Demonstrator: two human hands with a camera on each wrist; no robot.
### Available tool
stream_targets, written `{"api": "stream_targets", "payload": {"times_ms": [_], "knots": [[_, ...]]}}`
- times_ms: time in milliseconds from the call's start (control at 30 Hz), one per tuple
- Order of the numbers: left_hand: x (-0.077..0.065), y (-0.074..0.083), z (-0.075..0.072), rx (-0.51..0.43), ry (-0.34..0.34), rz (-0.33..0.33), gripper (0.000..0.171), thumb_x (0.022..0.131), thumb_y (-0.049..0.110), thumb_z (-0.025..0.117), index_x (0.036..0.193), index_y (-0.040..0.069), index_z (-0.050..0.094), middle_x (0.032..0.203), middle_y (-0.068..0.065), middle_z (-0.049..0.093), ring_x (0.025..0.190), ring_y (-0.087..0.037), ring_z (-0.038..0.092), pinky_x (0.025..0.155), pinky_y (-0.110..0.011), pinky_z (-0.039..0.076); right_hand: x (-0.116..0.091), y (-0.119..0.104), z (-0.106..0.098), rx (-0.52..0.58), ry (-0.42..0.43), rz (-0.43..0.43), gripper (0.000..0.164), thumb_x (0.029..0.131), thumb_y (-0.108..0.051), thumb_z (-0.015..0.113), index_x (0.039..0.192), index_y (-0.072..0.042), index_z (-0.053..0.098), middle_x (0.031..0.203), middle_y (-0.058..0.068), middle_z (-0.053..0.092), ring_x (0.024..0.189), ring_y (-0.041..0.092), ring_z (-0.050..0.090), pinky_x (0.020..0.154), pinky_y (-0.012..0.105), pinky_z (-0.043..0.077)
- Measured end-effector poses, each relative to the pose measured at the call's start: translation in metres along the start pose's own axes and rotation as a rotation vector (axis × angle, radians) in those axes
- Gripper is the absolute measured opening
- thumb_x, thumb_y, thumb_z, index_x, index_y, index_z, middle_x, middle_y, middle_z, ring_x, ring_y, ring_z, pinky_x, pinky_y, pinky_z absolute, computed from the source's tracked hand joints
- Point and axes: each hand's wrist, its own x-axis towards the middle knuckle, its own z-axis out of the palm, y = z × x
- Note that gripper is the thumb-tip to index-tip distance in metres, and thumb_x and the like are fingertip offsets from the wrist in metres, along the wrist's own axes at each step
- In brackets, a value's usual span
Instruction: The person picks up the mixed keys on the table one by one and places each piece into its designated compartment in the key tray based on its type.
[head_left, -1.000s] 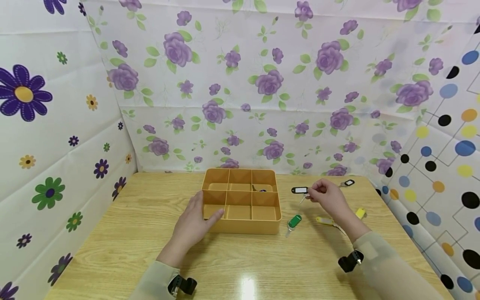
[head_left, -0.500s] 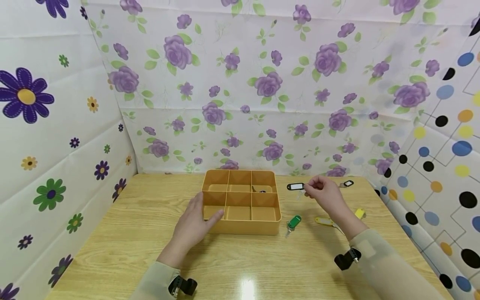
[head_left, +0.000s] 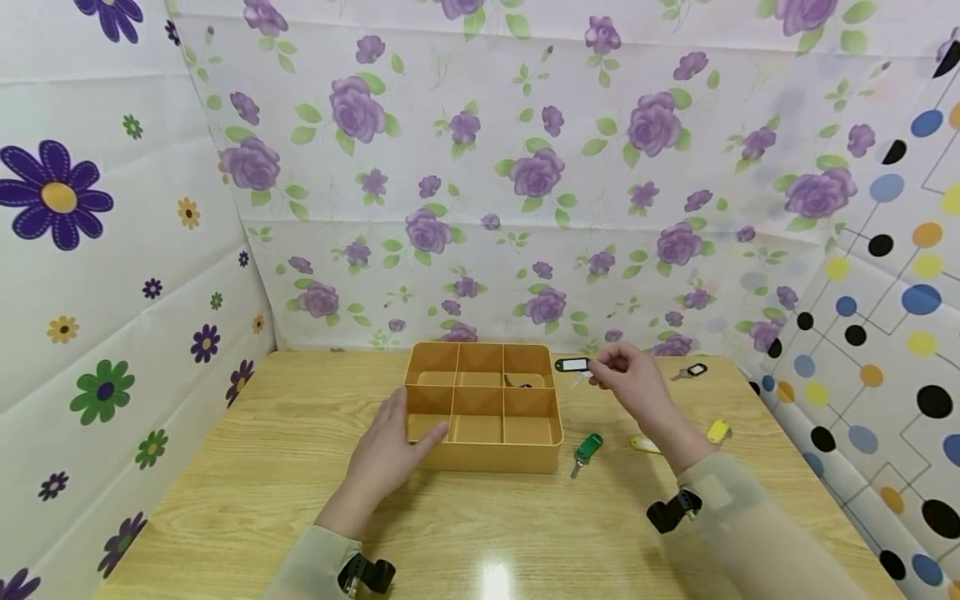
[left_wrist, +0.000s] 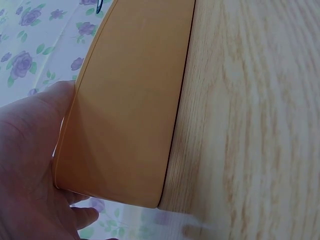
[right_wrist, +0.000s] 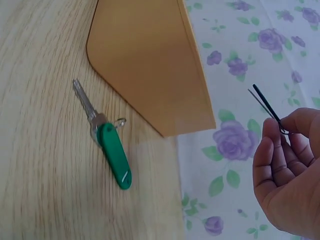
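My left hand (head_left: 386,442) grips the front left corner of an orange divided box (head_left: 487,454), thumb over the front rim and fingers along the left side. In the left wrist view, the thumb crosses the rim and curled fingertips show past the corner. My right hand (head_left: 630,383) pinches a black key tag (head_left: 573,365) with a white label, held up near the box's back right corner. A key hangs from this tag, partly hidden by the fingers. In the back right compartment lies a small dark item (head_left: 517,382), mostly hidden by the divider.
A key with a green tag (head_left: 590,446) lies right of the box. Two yellow tags, one yellow tag (head_left: 718,431) farther right and another yellow tag (head_left: 645,444) partly under my right forearm, lie on the table. Behind them is a key with a black tag (head_left: 697,369).
My right hand has moved left and slightly away from me with the black key tag, closer to the box. My left hand stays on the box.
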Motion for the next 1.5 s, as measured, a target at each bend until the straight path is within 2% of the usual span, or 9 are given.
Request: {"api": "stream_targets", "payload": {"times_ms": [333, 433, 600, 733, 867, 1100, 1267, 1500], "knots": [[0.000, 0.002, 0.000, 0.012, 0.017, 0.009, 0.118, 0.103, 0.079, 0.056, 0.174, -0.006, 0.013, 0.181, -0.025, 0.016, 0.166, -0.048, 0.018, 0.131, -0.065, 0.021, 0.005, -0.013, 0.022, 0.064, -0.015, -0.012, 0.019, 0.108, -0.014, 0.073, 0.112, 0.003, 0.064, 0.102, 0.016, 0.075, 0.086, 0.015, 0.076, 0.078, 0.024, 0.061], [0.000, 0.003, -0.001, 0.015, 0.018, 0.011, 0.117, 0.104, 0.077, 0.057, 0.174, -0.006, 0.013, 0.181, -0.025, 0.016, 0.166, -0.048, 0.018, 0.131, -0.065, 0.021, 0.007, -0.017, 0.030, 0.076, -0.017, -0.020, 0.017, 0.108, -0.012, 0.073, 0.110, 0.003, 0.065, 0.098, 0.013, 0.075, 0.085, 0.015, 0.076, 0.076, 0.024, 0.060], [0.000, 0.003, -0.001, 0.012, 0.015, 0.007, 0.114, 0.105, 0.073, 0.059, 0.174, -0.006, 0.012, 0.181, -0.025, 0.016, 0.166, -0.048, 0.017, 0.131, -0.065, 0.021, 0.010, -0.023, 0.042, 0.074, -0.028, -0.039, 0.015, 0.107, -0.012, 0.073, 0.109, 0.001, 0.066, 0.096, 0.010, 0.076, 0.087, 0.020, 0.076, 0.076, 0.025, 0.060], [-0.001, 0.004, -0.001, 0.007, 0.018, 0.003, 0.112, 0.106, 0.069, 0.062, 0.174, -0.006, 0.012, 0.180, -0.026, 0.016, 0.166, -0.048, 0.016, 0.130, -0.067, 0.021, 0.011, -0.027, 0.050, 0.088, -0.038, -0.044, 0.013, 0.108, -0.011, 0.073, 0.109, 0.000, 0.066, 0.098, 0.013, 0.075, 0.090, 0.025, 0.077, 0.078, 0.026, 0.060], [-0.001, 0.004, -0.001, 0.010, 0.021, 0.002, 0.116, 0.105, 0.073, 0.060, 0.174, -0.006, 0.012, 0.180, -0.026, 0.017, 0.165, -0.048, 0.017, 0.130, -0.067, 0.022, 0.012, -0.031, 0.057, 0.097, -0.048, -0.043, 0.013, 0.108, -0.012, 0.073, 0.108, 0.000, 0.066, 0.099, 0.015, 0.074, 0.087, 0.021, 0.077, 0.079, 0.027, 0.061], [0.000, 0.004, 0.000, 0.017, 0.011, 0.003, 0.125, 0.099, 0.088, 0.049, 0.174, -0.005, 0.011, 0.181, -0.025, 0.016, 0.166, -0.048, 0.017, 0.130, -0.067, 0.023, 0.013, -0.038, 0.071, 0.132, -0.058, -0.040, 0.014, 0.107, -0.011, 0.074, 0.108, 0.000, 0.066, 0.098, 0.012, 0.075, 0.092, 0.028, 0.077, 0.076, 0.024, 0.059], [0.000, 0.004, -0.001, 0.020, 0.015, 0.001, 0.123, 0.101, 0.084, 0.052, 0.174, -0.005, 0.011, 0.181, -0.025, 0.016, 0.165, -0.048, 0.018, 0.129, -0.068, 0.023, 0.016, -0.042, 0.084, 0.147, -0.055, -0.039, 0.012, 0.106, -0.009, 0.074, 0.108, 0.000, 0.066, 0.097, 0.011, 0.075, 0.088, 0.024, 0.075, 0.071, 0.024, 0.056], [0.000, 0.004, 0.000, 0.016, 0.019, 0.006, 0.115, 0.105, 0.074, 0.058, 0.174, -0.006, 0.011, 0.181, -0.025, 0.016, 0.165, -0.049, 0.018, 0.129, -0.068, 0.023, 0.018, -0.051, 0.100, 0.105, -0.062, -0.053, 0.009, 0.106, -0.009, 0.073, 0.105, -0.003, 0.066, 0.094, 0.009, 0.076, 0.086, 0.021, 0.076, 0.074, 0.028, 0.059]]}}
